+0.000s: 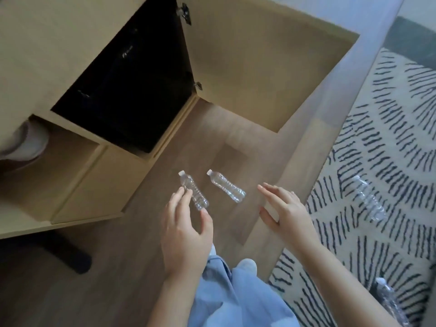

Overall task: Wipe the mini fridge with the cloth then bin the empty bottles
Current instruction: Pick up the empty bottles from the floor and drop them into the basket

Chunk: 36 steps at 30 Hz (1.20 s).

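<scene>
Bottle (194,193): on the floor, between thumb and fingers of your left hand (186,223); contact looks unsure, so it may squirt free.
Right hand (286,208): fingers spread, empty; could knock the second bottle (226,188) rolling.

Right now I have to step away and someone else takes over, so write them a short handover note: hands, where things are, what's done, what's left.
Left hand: fingers and thumb either side of the left bottle on the wood floor; whether it grips cannot be told.
Right hand: open, beside the second bottle, not touching it.
On the rug: far rug bottle and near rug bottle.
Mini fridge: dark, inside the open cabinet. Cloth and bin out of view.
Done: wiping cannot be judged.
Left: gather all four bottles and bin them.
</scene>
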Motion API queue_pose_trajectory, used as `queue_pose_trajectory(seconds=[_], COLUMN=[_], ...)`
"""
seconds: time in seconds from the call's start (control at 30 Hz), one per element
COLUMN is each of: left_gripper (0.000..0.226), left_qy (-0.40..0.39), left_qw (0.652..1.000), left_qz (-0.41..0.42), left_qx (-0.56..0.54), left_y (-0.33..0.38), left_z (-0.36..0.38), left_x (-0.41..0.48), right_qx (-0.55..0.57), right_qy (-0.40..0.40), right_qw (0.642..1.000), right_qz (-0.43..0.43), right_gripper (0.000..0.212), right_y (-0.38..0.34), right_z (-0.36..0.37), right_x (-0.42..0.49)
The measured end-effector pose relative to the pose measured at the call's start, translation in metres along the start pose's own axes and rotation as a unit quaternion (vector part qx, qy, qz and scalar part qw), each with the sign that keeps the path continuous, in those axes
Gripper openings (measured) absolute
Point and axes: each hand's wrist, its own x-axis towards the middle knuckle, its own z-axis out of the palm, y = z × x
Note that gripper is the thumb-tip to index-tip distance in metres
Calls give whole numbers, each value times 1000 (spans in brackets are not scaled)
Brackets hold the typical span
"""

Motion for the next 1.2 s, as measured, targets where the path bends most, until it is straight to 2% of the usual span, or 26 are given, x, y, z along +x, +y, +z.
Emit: queue_pose_trajectory(seconds=[0.4, 0.57, 0.67, 0.87, 1.2], left_gripper=[60, 53, 53, 58, 76], left_qy=[-21, -50, -49, -33, -35], left_qw=[997, 987, 977, 960, 958], left_qz=[-81, -151, -205, -276, -282], left_qx=[4, -9, -5, -14, -42], left_y=[-164, -237, -275, -324, -351], left_z=[208, 286, 325, 386, 439], left_x=[16, 15, 14, 7, 12], right_qx=[50, 48, 46, 33, 79], right_qy=[-50, -46, -39, -51, -45], right_qw=[995, 995, 992, 988, 977], right_qz=[69, 73, 109, 139, 194], right_gripper=[40, 40, 41, 48, 60], right_y=[140, 193, 220, 257, 273], right_z=[241, 328, 372, 431, 469], right_x=[14, 7, 4, 6, 5])
